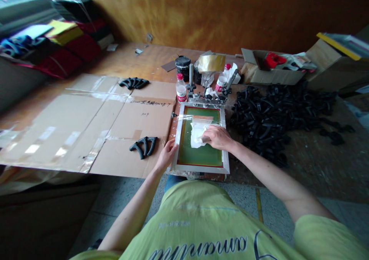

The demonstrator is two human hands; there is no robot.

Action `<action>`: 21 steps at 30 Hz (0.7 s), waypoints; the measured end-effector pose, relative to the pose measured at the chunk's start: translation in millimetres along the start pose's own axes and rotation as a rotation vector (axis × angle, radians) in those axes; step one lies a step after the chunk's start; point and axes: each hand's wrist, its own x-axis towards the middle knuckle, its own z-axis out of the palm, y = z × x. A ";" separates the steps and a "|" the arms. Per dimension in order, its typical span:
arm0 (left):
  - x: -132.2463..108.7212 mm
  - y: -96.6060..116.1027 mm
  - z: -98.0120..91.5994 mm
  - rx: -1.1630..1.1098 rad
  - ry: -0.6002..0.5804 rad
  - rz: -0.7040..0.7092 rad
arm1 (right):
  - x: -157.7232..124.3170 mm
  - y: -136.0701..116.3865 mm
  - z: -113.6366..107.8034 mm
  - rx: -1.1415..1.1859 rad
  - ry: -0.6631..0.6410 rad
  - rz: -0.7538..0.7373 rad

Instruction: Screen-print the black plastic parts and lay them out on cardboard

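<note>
A silk-screen frame point(226, 158) with a green mesh and silver metal edges lies flat in front of me, its far end at a clamp fixture point(198, 97). My right hand point(218, 137) is closed on a crumpled white wipe point(197, 133), which rests on the mesh. Just beyond the wipe, a squeegee with a brownish wooden-looking bar point(202, 119) lies across the screen. My left hand point(168, 153) grips the frame's left edge near its front corner; some of its fingers are hidden. To the left of that hand, a black curved plastic part point(144, 146) lies on flattened cardboard point(115, 152).
Several more black parts point(134, 83) sit farther back on the cardboard. A large heap of them point(262, 118) covers the table at right. Behind the frame stand a red-capped bottle point(181, 89), a black tub point(183, 65) and a tape roll point(211, 63). An open carton point(276, 75) stands back right.
</note>
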 end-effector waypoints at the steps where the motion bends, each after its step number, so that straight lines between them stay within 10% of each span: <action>1: 0.1 0.2 -0.1 -0.015 -0.010 -0.004 | 0.1 -2.6 4.2 -0.023 0.039 0.031; 10: -3.9 10.9 -0.2 -0.063 -0.025 -0.027 | 1.4 -9.8 3.7 0.032 0.055 0.063; 16: -26.4 68.5 -8.2 -0.141 -0.066 -0.062 | 50.7 22.8 -42.1 0.040 0.307 0.330; 21: -28.8 129.9 -5.6 -0.223 0.028 0.130 | 7.4 89.0 -60.1 0.107 0.620 0.585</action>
